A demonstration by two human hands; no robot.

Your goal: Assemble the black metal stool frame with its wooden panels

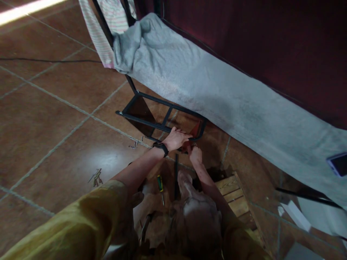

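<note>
A black metal frame (141,117) with crossbars lies tilted on the floor before me, a dark panel (141,110) at its left end. My left hand (176,139), a dark watch on its wrist, grips the near bar toward the frame's right end. Close beside it, my right hand (195,155) is closed by a small reddish piece (186,146) under the frame's corner. What its fingers hold is too dark to make out. A reddish panel (195,130) shows inside the frame's right end. On the floor near my legs lies a green-and-yellow-handled screwdriver (160,186).
Loose screws (133,144) lie left of the frame, with another pile of screws (97,177) farther left. A grey blanket (217,94) covers a long seat behind, with a phone (338,164) on it. A slatted wooden piece (234,193) stands at the right.
</note>
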